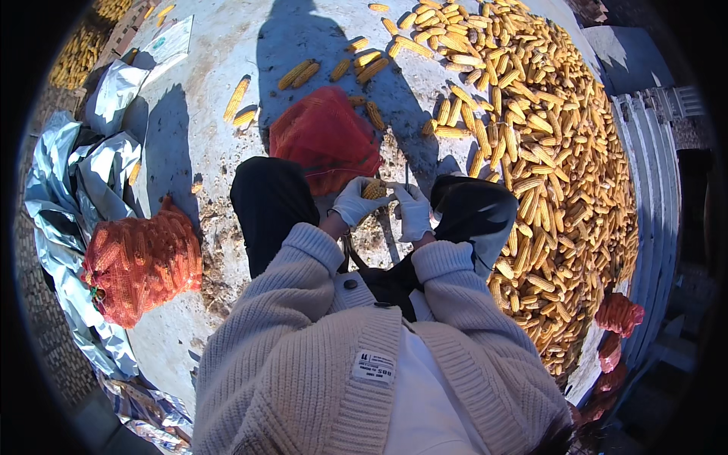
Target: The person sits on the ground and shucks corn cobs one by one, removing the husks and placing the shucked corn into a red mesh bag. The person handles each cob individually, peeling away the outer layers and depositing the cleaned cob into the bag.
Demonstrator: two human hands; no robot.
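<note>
My left hand (354, 203), in a white glove, is closed around a yellow corn cob (373, 190) between my knees. My right hand (413, 211), gloved too, is close to the cob's right side with its fingers bent around a thin dark pointed tool (406, 174), mostly hidden by the fingers. Just beyond my hands a red mesh sack (324, 136) lies on the pale ground, partly between my knees. Several loose corn cobs (372, 70) lie past the sack.
A large heap of corn cobs (546, 170) spreads along my right side. At my left stands a filled red mesh sack (145, 261), beside crumpled silvery sheeting (108, 170). More red sacks (619, 314) lie beyond the heap at the lower right, near a corrugated metal surface (651, 216).
</note>
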